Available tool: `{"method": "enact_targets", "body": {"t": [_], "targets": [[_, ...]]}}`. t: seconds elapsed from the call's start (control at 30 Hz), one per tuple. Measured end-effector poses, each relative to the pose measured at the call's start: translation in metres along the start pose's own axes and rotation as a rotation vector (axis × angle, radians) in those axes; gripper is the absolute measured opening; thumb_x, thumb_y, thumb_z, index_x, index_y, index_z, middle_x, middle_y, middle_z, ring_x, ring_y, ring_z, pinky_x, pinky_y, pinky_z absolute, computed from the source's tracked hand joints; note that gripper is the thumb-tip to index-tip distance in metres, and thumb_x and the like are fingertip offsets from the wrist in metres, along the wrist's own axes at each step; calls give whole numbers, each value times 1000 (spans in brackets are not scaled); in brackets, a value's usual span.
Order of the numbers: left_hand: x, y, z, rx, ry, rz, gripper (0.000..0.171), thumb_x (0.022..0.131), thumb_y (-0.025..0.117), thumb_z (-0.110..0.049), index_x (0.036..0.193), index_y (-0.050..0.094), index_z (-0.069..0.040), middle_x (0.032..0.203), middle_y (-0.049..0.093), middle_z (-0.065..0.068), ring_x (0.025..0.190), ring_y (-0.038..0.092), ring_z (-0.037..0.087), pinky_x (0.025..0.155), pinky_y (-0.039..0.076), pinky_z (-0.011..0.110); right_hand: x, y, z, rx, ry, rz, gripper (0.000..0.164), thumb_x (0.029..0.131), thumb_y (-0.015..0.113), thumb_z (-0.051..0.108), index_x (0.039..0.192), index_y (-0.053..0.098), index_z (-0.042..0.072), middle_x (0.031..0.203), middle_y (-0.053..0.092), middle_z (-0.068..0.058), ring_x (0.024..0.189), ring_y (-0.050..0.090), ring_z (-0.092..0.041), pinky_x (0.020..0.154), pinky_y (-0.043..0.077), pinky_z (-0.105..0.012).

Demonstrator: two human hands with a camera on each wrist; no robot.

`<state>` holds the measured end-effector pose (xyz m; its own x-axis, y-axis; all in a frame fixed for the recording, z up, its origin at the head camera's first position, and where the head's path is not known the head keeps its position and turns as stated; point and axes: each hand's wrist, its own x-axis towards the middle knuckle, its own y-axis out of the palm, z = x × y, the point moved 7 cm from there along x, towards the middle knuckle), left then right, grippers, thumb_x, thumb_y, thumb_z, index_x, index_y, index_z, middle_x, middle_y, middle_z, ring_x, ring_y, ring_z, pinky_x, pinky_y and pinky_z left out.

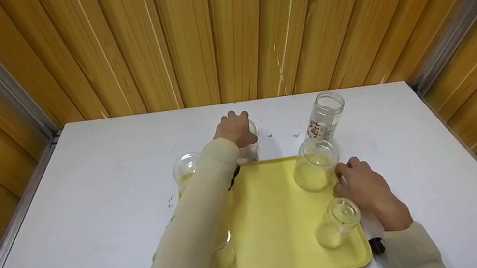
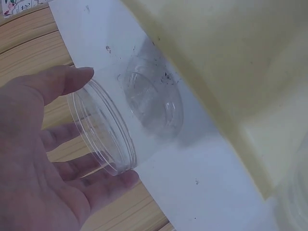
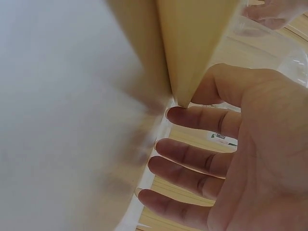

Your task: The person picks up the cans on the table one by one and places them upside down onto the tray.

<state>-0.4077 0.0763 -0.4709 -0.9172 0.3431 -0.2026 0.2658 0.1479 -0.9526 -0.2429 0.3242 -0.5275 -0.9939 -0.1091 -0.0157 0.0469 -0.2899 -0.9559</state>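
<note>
My left hand (image 1: 235, 130) reaches past the tray's far edge. In the left wrist view its thumb and fingers grip a clear jar (image 2: 103, 127) around the threaded rim; the jar stands on the white table beyond the yellow tray (image 1: 265, 217). At the tray's right edge is my right hand (image 1: 365, 185), its thumb and index finger pinching the edge in the right wrist view while the other fingers extend beside it. Close by on the tray are a wide clear vessel (image 1: 316, 172) and an upturned clear glass (image 1: 340, 221).
A clear jar with a printed pattern (image 1: 325, 113) stands behind the tray at right. On the tray's left side, a clear glass (image 1: 184, 165) and another clear glass (image 1: 225, 254) are partly hidden by my left sleeve. Yellow ribbed panels (image 1: 244, 25) enclose the table.
</note>
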Motion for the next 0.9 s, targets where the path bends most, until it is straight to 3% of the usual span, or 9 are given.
{"method": "enact_targets", "body": {"t": [0.23, 0.43, 0.77, 0.9], "targets": [[-7, -14, -3, -39, 46, -33, 70, 100, 71, -35, 158, 46, -6, 151, 51, 25, 135, 53, 41, 110, 49, 48, 1, 0, 0, -4, 0, -3, 27, 95, 66, 18, 115, 65, 0, 108, 55, -20, 99, 56, -40, 67, 53, -57], [-11, -19, -1, -83, 34, -27, 72, 99, 73, -36, 159, 45, -8, 154, 49, 23, 138, 52, 40, 112, 47, 49, 1, 1, 1, 1, -8, 1, 28, 95, 67, 18, 116, 65, 0, 109, 56, -21, 100, 56, -41, 68, 53, -58], [-20, -35, -1, -257, 70, -58, 73, 94, 78, -34, 157, 50, -11, 151, 56, 17, 125, 62, 29, 107, 51, 45, 3, 1, -1, 17, 0, 9, 28, 95, 65, 18, 115, 66, -1, 111, 55, -22, 101, 56, -41, 68, 53, -56], [-26, -39, -3, -341, 86, -69, 72, 93, 78, -34, 156, 53, -12, 150, 59, 12, 128, 59, 26, 109, 48, 44, 3, 0, -3, 14, 4, 9, 30, 94, 66, 19, 116, 66, -2, 111, 55, -22, 102, 56, -42, 69, 54, -57]]}}
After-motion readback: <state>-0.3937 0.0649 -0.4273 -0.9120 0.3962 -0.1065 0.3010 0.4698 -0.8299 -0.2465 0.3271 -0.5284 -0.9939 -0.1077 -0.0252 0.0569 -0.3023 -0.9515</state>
